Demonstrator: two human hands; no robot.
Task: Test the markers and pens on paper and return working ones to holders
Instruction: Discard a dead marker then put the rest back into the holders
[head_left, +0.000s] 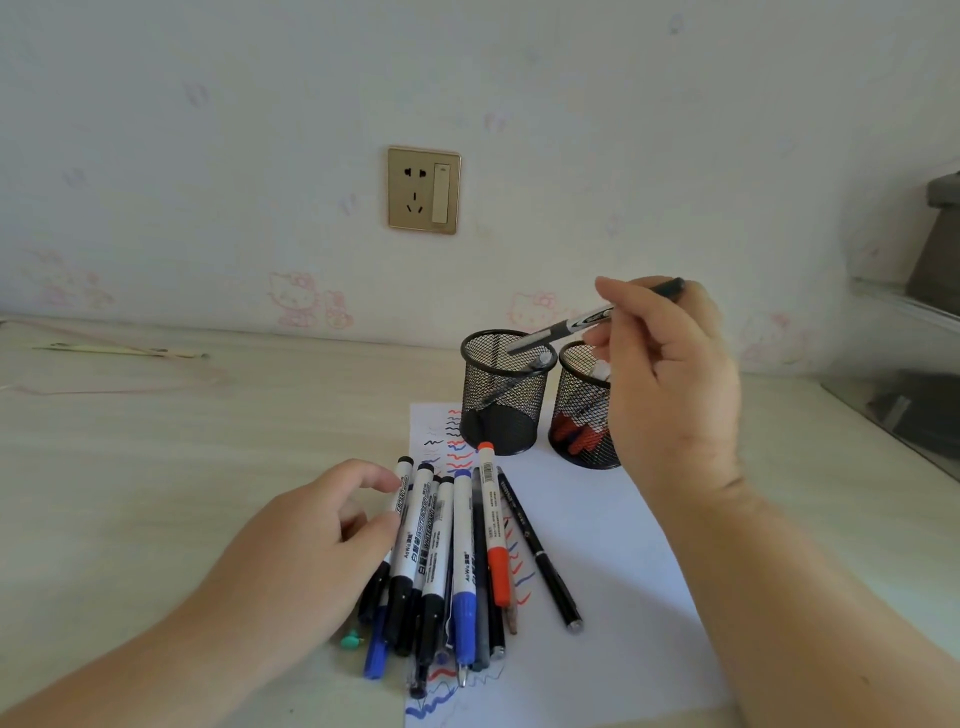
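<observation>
1. Fingers of the right hand pinch a grey-and-black pen and hold it slanted in the air, its lower end pointing toward 8 o'clock over the mouth of the left mesh holder.
2. One pen already leans inside that left mesh holder; the right mesh holder, just beside it at 3 o'clock, contains red-capped markers and is partly hidden by the right hand.
3. Resting loosely on the bundle of markers and pens, the left hand touches its 9 o'clock side with relaxed fingertips and grips nothing.
4. Both the bundle and the holders sit on the white paper, which bears red, blue and black squiggles.
5. A lone black pen lies at the bundle's 3 o'clock side, well below the raised right hand.
6. On the wall at 12 o'clock is a gold socket plate.
</observation>
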